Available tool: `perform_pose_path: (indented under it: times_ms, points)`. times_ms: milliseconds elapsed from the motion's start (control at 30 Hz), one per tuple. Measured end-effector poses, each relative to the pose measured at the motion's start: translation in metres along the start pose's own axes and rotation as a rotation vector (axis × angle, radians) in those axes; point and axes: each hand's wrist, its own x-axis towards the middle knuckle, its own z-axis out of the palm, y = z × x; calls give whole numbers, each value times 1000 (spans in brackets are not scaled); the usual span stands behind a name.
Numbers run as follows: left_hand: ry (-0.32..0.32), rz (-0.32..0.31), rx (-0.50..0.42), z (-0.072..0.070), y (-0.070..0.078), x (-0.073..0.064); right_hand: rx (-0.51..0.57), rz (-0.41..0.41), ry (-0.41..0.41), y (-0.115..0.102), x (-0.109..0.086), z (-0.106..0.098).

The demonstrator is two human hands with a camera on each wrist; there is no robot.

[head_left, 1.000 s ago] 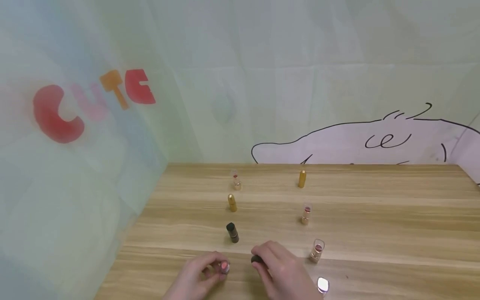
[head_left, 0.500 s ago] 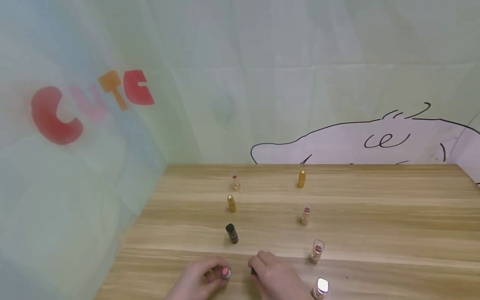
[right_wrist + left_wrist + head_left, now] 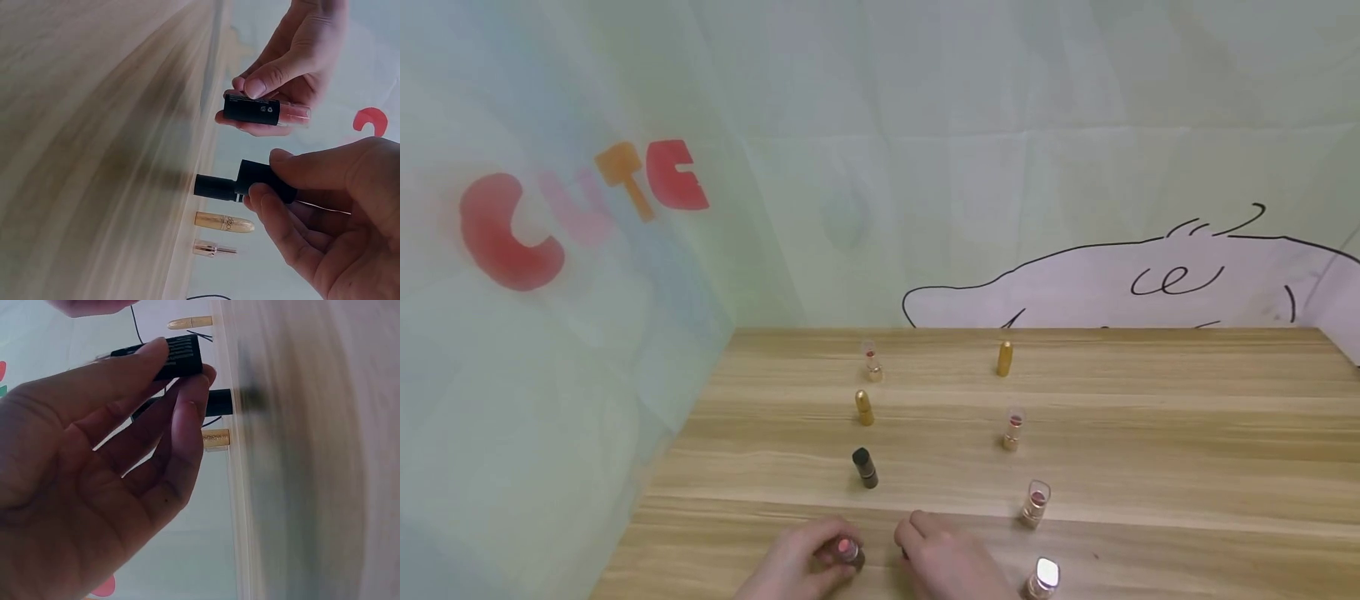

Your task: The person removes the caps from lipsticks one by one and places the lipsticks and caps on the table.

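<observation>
Low in the head view, my left hand (image 3: 801, 557) pinches an uncapped lipstick (image 3: 850, 550) with a pink tip. Its dark base (image 3: 250, 110) lies between thumb and fingers in the right wrist view, with a clear collar around the pink part. My right hand (image 3: 951, 557) is a short way to the right, and its thumb and fingers pinch a black lipstick cap (image 3: 254, 177). In the head view the cap is mostly hidden by that hand. The cap and the lipstick are apart. A capped black lipstick (image 3: 865, 468) stands on the table just beyond both hands.
Behind the black lipstick stand a gold lipstick (image 3: 865, 408) and a clear-capped one (image 3: 873, 367). Along the right are a gold lipstick (image 3: 1004, 358), two clear-capped ones (image 3: 1012, 431), and one with a shiny top (image 3: 1043, 577) near my right hand. A painted cloth (image 3: 955, 208) rises behind the wooden table.
My right hand has moved down toward me with the cap, which is now largely covered. My left hand has lowered slightly, and the lipstick has tipped to show more of its dark base.
</observation>
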Motion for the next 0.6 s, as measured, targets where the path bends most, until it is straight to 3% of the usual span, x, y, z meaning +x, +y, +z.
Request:
perform_pose_path:
  times_ms: [267, 600]
  points:
    - [75, 102, 117, 3, -3, 0, -52, -10, -24, -1, 0, 6]
    - [111, 101, 169, 6, 0, 0, -79, -29, -37, 0, 0, 10]
